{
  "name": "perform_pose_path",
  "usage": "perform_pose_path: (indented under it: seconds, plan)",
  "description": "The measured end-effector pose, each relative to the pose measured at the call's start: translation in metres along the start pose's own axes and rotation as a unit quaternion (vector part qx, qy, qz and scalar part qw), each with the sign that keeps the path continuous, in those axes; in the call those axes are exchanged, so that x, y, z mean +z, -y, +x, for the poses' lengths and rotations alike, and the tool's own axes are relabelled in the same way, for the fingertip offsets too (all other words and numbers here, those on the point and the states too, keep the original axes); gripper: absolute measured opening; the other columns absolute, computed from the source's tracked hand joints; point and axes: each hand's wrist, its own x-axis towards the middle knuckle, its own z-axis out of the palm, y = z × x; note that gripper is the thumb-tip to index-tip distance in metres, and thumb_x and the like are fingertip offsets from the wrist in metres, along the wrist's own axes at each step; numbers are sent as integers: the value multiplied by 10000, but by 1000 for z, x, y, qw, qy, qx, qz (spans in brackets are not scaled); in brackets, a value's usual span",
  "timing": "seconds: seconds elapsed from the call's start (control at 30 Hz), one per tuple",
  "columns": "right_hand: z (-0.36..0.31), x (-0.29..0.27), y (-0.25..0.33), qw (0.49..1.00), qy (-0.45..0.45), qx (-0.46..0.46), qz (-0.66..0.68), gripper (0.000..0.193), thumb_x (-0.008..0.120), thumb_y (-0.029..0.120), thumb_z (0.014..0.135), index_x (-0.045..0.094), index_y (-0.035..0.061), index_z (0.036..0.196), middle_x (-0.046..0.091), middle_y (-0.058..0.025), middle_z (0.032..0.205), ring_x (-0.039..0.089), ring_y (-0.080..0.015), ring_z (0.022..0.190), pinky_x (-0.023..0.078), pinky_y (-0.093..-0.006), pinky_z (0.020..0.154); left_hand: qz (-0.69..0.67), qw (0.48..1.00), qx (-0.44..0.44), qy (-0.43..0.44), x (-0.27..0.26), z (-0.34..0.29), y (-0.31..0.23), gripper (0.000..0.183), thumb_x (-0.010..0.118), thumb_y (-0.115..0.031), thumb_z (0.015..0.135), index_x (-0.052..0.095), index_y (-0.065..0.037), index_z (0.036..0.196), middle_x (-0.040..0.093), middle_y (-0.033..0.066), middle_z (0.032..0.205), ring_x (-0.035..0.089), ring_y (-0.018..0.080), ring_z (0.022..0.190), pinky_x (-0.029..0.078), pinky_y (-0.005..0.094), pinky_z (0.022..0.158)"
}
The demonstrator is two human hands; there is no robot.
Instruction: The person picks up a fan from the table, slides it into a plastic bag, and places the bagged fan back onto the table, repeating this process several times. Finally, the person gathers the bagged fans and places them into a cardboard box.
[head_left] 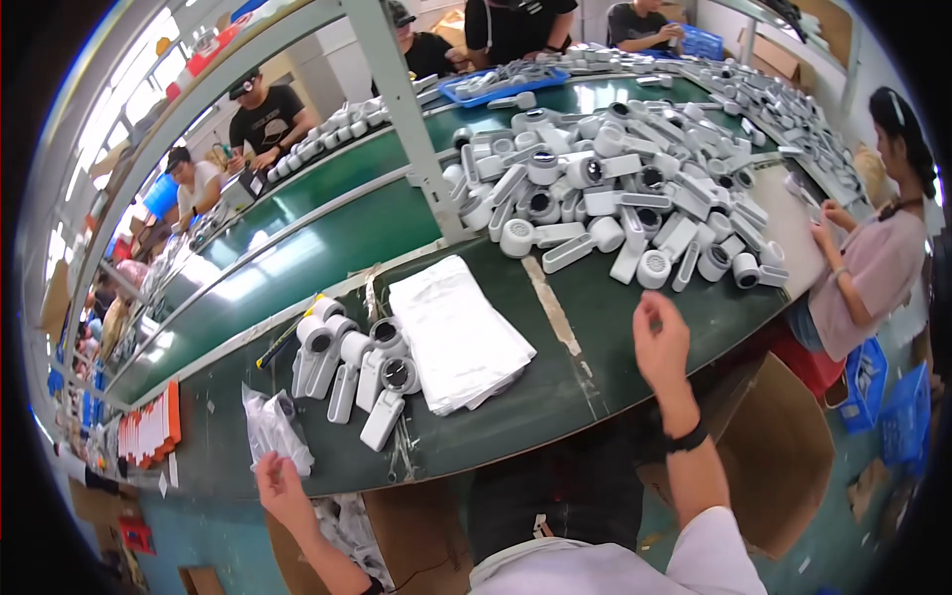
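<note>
At the table's left front edge lies a clear plastic bag (275,428) with a grey-white thing inside, seemingly a handheld fan. My left hand (285,488) is at the bag's lower corner, fingers loosely bent and apart; the contact is hard to make out. My right hand (661,342) is held over the table with curled fingers, thumb apart, and nothing visible in it. Just beyond its fingertips is a white handheld fan (654,269) at the front of a large heap of fans (595,178). Between my hands lie a stack of flat white bags (458,332) and several fans (359,347).
Orange-and-white boxes (151,424) stand in a row at the far left. A metal post (402,109) rises behind the stack. Cardboard boxes (778,451) are below the table edge. A co-worker (863,258) stands at right; others work across the green conveyor (327,243).
</note>
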Motion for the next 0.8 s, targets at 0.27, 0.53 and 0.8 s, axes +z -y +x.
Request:
perform_pose_path:
  seconds: [0.27, 0.53, 0.8]
  plan:
    - [98, -32, -80, 902, 97, -172, -384, 549, 587, -16, 689, 573, 121, 1221, 564, -84, 1264, 496, -312, 1156, 412, -468, 965, -124, 970, -14, 207, 66, -42, -44, 253, 631, -22, 883, 592, -38, 1132, 629, 21, 905, 569, 76, 831, 439, 208, 748]
    - [122, -25, -68, 824, 271, -135, -479, 390, 579, 80, 840, 588, 216, 1206, 440, -40, 1433, 312, -333, 1378, 247, -609, 1088, -153, 947, -12, 282, 91, -63, -64, 306, 640, 20, 859, 578, -32, 1154, 620, 36, 947, 593, 93, 853, 471, 219, 739]
    - [98, -27, -51, 895, 171, -273, -310, 462, 664, 34, 701, 585, 134, 1146, 582, -47, 1263, 447, -310, 1276, 327, -500, 1045, 8, 908, 226, 353, 170, -77, -125, 225, 721, -79, 787, 663, -22, 996, 628, 105, 1049, 616, 236, 940, 498, 322, 789]
